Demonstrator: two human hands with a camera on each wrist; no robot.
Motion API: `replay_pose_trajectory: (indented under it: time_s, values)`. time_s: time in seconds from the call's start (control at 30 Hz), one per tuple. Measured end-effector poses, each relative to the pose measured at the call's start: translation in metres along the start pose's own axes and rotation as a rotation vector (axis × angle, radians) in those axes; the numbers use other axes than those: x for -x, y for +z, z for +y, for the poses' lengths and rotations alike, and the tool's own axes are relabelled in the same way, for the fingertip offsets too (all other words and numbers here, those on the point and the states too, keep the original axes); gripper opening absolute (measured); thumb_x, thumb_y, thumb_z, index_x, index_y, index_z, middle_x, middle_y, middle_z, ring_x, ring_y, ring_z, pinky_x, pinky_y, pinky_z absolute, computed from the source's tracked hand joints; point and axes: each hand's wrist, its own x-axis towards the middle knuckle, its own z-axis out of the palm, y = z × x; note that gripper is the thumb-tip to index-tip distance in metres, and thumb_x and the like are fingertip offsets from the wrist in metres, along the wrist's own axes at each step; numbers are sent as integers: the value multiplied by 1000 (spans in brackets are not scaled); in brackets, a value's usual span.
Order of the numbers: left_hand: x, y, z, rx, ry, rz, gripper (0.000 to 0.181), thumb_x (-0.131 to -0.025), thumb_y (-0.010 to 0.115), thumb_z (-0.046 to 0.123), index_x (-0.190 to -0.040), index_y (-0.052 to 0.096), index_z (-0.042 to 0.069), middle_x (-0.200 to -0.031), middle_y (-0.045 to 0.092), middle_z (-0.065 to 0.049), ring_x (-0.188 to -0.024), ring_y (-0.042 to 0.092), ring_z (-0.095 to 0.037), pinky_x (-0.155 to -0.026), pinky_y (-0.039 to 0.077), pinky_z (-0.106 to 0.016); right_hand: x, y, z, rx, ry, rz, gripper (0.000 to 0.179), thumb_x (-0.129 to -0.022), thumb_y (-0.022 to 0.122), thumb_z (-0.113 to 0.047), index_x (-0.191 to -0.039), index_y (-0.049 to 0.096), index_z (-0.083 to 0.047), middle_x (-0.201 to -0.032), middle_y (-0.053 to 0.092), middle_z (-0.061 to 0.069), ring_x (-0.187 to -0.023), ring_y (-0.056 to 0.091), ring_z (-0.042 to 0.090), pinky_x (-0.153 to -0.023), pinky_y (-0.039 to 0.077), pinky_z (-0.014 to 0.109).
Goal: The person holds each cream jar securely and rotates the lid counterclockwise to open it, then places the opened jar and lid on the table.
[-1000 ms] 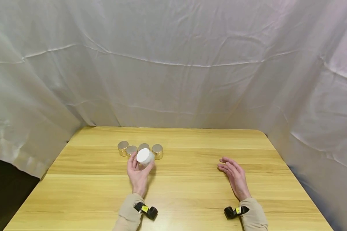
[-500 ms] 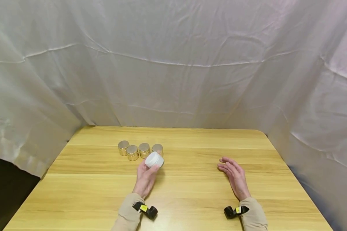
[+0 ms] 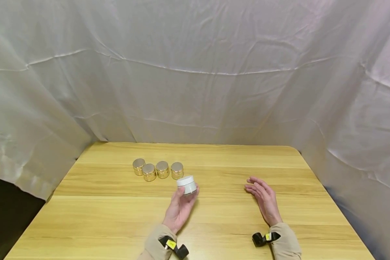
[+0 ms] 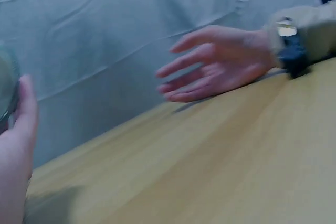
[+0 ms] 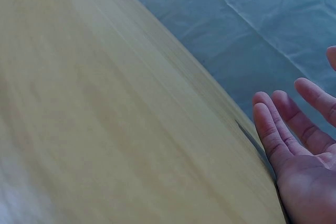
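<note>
In the head view my left hand (image 3: pixel 179 213) grips a small round cosmetic jar (image 3: pixel 186 185) with a white lid and a pale glassy body. Thumb and fingers lie on either side of it, and it is held up over the table, lid upward and slightly tilted. The left wrist view catches only the edge of the jar (image 4: pixel 6 85) at its left border. My right hand (image 3: pixel 263 198) rests on its side at the right of the table, fingers loosely bent and holding nothing. Its bare palm (image 5: pixel 310 187) shows in the right wrist view.
Several gold-lidded jars (image 3: pixel 162 169) stand in an uneven row beyond my left hand. The light wood table (image 3: pixel 221 224) ends at a pale hanging curtain (image 3: pixel 208 90) at the back and sides. A black camera sits on each wrist, over beige sleeves (image 3: pixel 284 238).
My left hand has moved right with the jar, away from in front of the gold jars. The jar has turned from lid facing me to nearly upright. My right hand stays put.
</note>
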Motion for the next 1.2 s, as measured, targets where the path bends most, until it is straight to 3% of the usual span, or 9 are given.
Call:
replay_pose_trajectory:
  time_s: [0.13,0.2,0.3,0.43,0.63,0.8,0.93,1.2]
  values:
    - [0,5,-15,10,-26,99,53,-100,59,13,-143,29,13,-134,48,-8,-120,59,-21,-116,45,-29,0,0,0,0,-1,-3,42,-108,38,-5,-136,34,27,-120,71,-1,-105,72,16,-93,60,28]
    - [-1,5,-19,-18,-33,94,51,-101,57,13,-143,30,11,-133,48,-9,-118,60,-21,-115,46,-28,0,0,0,2,-1,-5,42,-108,37,-5,-136,34,27,-121,71,-1,-105,72,16,-93,60,28]
    - [-2,5,-21,-87,-49,88,38,-104,52,16,-141,43,10,-134,49,-10,-118,60,-22,-114,48,-29,0,0,1,7,2,-1,42,-108,37,-5,-137,34,26,-121,71,0,-105,72,16,-93,60,28]
    - [-4,6,-23,-173,-86,114,32,-107,45,22,-138,52,16,-139,47,-10,-123,58,-22,-117,45,-31,1,0,1,22,-2,5,42,-108,38,-5,-136,35,26,-120,71,2,-104,72,16,-93,60,28]
    - [-5,6,-25,-230,-111,126,45,-108,41,30,-151,39,16,-146,38,-13,-126,57,-23,-118,43,-32,1,3,1,47,-19,19,40,-108,40,-4,-134,39,25,-117,72,8,-102,72,18,-91,61,30]
    - [-8,5,-25,-268,-107,134,56,-108,41,32,-159,24,17,-153,26,-17,-127,56,-24,-118,43,-33,-3,15,-1,163,12,68,38,-105,48,-5,-130,46,24,-108,74,3,-93,73,14,-83,63,28]
    - [-10,3,-25,-308,-101,151,59,-108,42,32,-160,21,14,-156,22,-20,-130,54,-23,-120,42,-36,-9,34,-2,330,15,41,37,-102,54,-3,-126,49,25,-103,74,-6,-86,72,12,-77,63,27]
    - [-11,1,-26,-351,-97,164,60,-109,39,32,-160,18,9,-160,18,-23,-135,51,-26,-123,38,-39,-13,74,-6,572,-8,-39,28,-97,63,-4,-121,64,10,-116,68,27,-94,67,2,-83,61,23]
